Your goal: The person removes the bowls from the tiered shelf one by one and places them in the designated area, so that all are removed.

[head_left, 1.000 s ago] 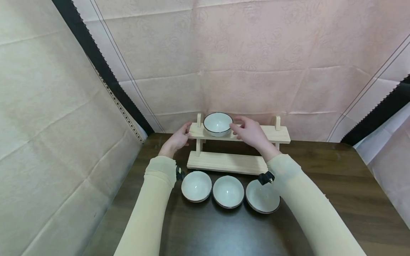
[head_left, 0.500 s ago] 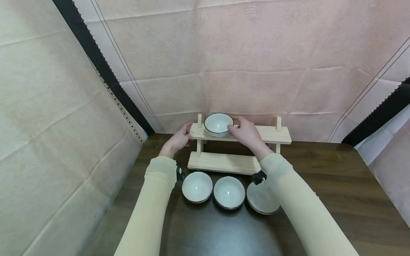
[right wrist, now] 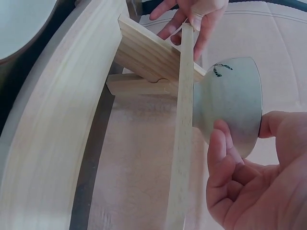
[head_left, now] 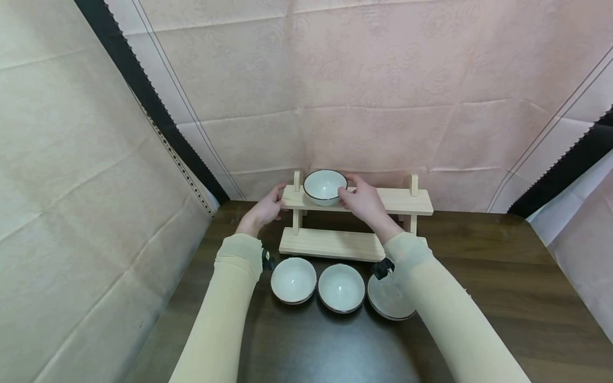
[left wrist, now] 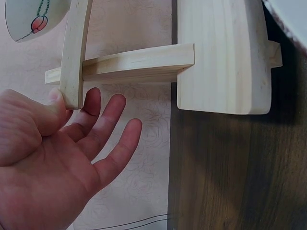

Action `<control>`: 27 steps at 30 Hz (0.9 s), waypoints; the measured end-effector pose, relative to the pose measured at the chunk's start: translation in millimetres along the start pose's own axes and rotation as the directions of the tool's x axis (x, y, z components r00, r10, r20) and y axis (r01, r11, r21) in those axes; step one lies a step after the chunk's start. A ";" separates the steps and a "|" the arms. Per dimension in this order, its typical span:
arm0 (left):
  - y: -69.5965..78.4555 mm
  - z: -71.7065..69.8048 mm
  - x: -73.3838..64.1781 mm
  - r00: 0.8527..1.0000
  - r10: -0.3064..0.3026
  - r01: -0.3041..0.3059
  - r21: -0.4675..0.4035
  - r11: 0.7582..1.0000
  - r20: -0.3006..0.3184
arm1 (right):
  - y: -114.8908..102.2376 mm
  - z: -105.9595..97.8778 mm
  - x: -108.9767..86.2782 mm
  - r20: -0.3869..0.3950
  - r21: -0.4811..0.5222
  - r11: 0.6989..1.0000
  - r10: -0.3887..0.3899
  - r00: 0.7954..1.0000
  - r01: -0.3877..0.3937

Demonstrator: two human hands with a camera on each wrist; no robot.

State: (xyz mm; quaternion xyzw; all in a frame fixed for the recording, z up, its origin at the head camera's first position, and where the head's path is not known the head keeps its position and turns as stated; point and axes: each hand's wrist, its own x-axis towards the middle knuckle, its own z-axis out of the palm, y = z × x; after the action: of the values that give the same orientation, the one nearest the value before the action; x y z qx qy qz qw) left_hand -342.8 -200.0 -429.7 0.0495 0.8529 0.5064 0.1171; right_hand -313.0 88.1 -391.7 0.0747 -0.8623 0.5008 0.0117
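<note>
A white bowl [head_left: 324, 186] with a dark rim stands on the left part of the upper board of a two-tier wooden shelf [head_left: 395, 202]. My right hand [head_left: 363, 202] holds this bowl from its right side. In the right wrist view the thumb is at the rim and the curled fingers [right wrist: 223, 143] lie against the bowl's wall. My left hand [head_left: 261, 211] grips the left end of the upper board. The left wrist view shows its thumb [left wrist: 56, 103] on the board's end, with the other fingers spread below.
Three more bowls stand in a row before the shelf: a left bowl [head_left: 293, 280], a middle bowl [head_left: 341, 288] and a right bowl [head_left: 389, 299] partly hidden by my right sleeve. The brown table [head_left: 479, 266] meets a pale cloth backdrop [head_left: 373, 106] behind.
My right hand has moved a little left, and its fingers have closed on the bowl's right side. The left hand stays at the shelf's end.
</note>
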 end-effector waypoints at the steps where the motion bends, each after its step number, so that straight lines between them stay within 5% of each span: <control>1: -0.4 -0.2 0.0 1.000 0.000 0.000 0.002 1.000 0.000 | -0.2 0.4 0.1 0.003 0.003 1.000 -0.001 1.000 0.001; 27: -1.8 0.4 -0.3 1.000 0.009 -0.009 -0.014 1.000 -0.010 | 5.8 4.9 1.4 0.008 0.102 0.995 -0.002 1.000 0.001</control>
State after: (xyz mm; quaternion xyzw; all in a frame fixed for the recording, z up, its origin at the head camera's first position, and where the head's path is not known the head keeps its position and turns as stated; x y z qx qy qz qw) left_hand -342.4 -200.6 -431.4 0.0499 0.8497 0.5131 0.1108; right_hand -314.9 86.5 -399.0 0.0781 -0.8356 0.5437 0.0048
